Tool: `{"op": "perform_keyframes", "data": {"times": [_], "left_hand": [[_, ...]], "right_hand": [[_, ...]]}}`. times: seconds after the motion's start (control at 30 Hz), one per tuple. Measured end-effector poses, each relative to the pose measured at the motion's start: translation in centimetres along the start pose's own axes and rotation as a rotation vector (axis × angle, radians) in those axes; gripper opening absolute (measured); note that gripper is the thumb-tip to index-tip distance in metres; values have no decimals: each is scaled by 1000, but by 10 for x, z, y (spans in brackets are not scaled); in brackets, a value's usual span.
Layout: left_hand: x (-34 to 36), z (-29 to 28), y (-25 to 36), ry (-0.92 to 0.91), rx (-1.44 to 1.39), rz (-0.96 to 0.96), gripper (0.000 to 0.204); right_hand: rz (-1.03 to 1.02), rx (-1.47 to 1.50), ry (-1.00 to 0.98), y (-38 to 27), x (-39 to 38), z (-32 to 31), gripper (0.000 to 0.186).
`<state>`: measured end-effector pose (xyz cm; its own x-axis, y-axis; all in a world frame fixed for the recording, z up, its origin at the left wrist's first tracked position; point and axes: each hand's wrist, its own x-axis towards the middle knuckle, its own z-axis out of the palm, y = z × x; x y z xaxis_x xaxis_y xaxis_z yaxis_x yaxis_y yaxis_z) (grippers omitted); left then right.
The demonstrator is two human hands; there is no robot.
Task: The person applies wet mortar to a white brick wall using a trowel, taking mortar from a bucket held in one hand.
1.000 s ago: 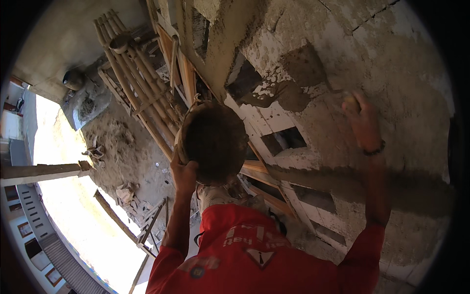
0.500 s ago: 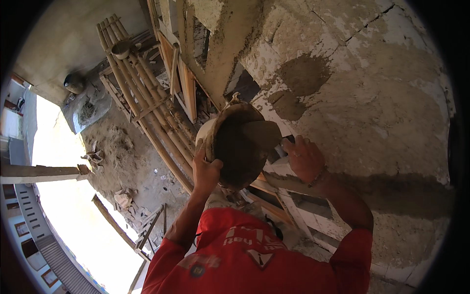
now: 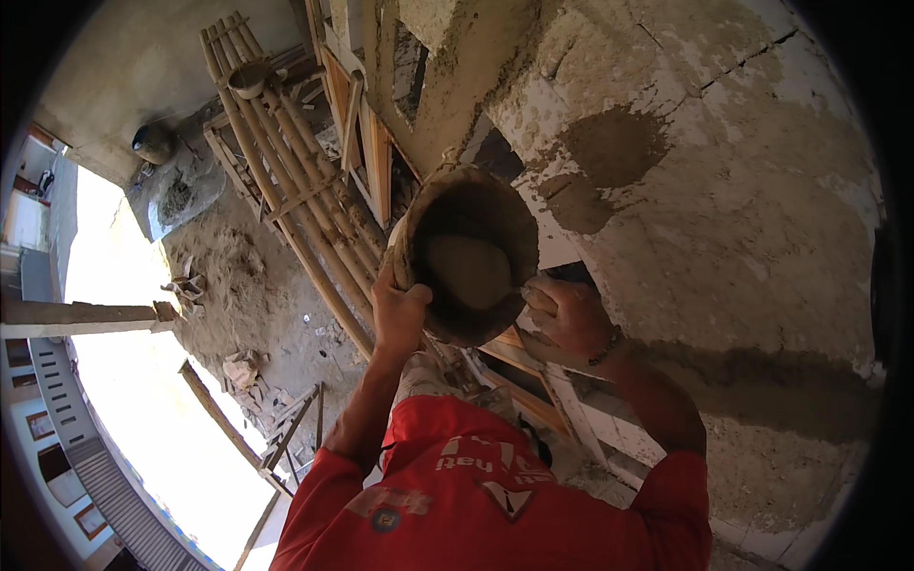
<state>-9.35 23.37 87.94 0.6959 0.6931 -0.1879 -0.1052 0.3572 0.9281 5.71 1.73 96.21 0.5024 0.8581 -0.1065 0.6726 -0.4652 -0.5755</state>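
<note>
My left hand is closed on the rim of a mortar-crusted bucket, its thumb over the edge. The bucket is tilted so that its mouth shows. Wrapped round a handle at the bucket's right side is my right hand. It holds a trowel, whose mortar-coated blade lies inside the bucket. How much mortar is under the blade I cannot tell. To the right, a wall of rough plaster carries a darker wet patch of mortar.
A bamboo scaffold platform runs along the left, with a second bucket on it. Below lie a sand heap and a dark drum. Wooden frames stand behind the bucket. A beam juts in from the left.
The trowel blade has gone from the bucket's right rim down into the bucket. My right hand has moved left, closer to the rim. My left hand keeps its grip.
</note>
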Motion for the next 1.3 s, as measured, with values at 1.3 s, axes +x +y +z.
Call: {"op": "perform_keyframes", "data": {"times": [1.3], "left_hand": [[47,-22,-24,28,333,158,61]], "right_hand": [[65,-431,-202,19,68,66,33]]}}
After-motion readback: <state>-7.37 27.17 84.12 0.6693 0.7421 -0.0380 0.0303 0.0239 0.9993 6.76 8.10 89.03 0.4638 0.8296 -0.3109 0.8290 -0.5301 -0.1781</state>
